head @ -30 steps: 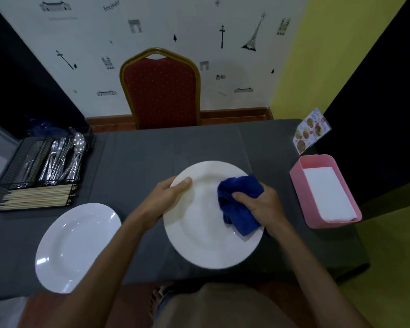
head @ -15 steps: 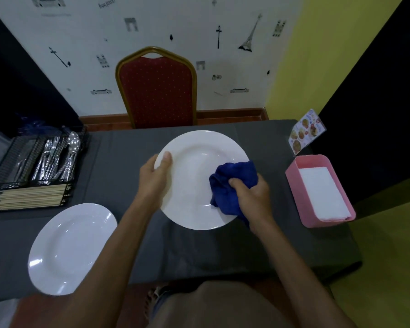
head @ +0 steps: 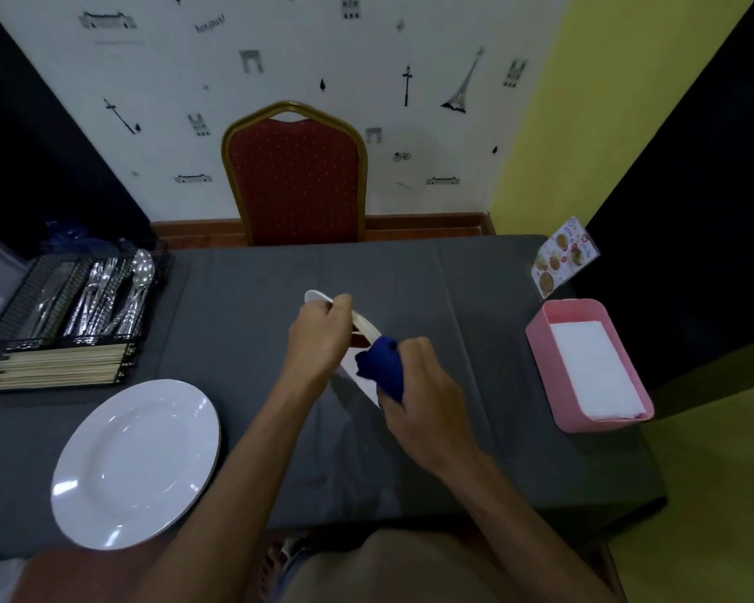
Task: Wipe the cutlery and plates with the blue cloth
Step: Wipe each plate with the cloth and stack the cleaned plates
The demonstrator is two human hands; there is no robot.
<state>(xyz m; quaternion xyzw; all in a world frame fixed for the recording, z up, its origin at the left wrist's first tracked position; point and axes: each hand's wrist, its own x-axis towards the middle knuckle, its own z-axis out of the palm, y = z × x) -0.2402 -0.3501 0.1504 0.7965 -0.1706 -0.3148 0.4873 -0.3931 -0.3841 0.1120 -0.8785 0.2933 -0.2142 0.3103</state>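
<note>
Cutlery rack [head: 16, 311] far left on table [head: 253, 306]; plate [head: 136, 463] before it; napkin box [head: 539, 363] right; chair [head: 297, 176] behind table.

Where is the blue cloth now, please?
The blue cloth is mid-table in the head view, gripped by the right hand against the tilted plate held by the left hand.

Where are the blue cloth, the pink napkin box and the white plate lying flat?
Blue cloth [head: 382, 367]: head view, bunched middle.
Pink plastic napkin box [head: 575, 311]: head view, far wall.
Round white plate lying flat [head: 136, 463]: head view, bare centre.
</note>
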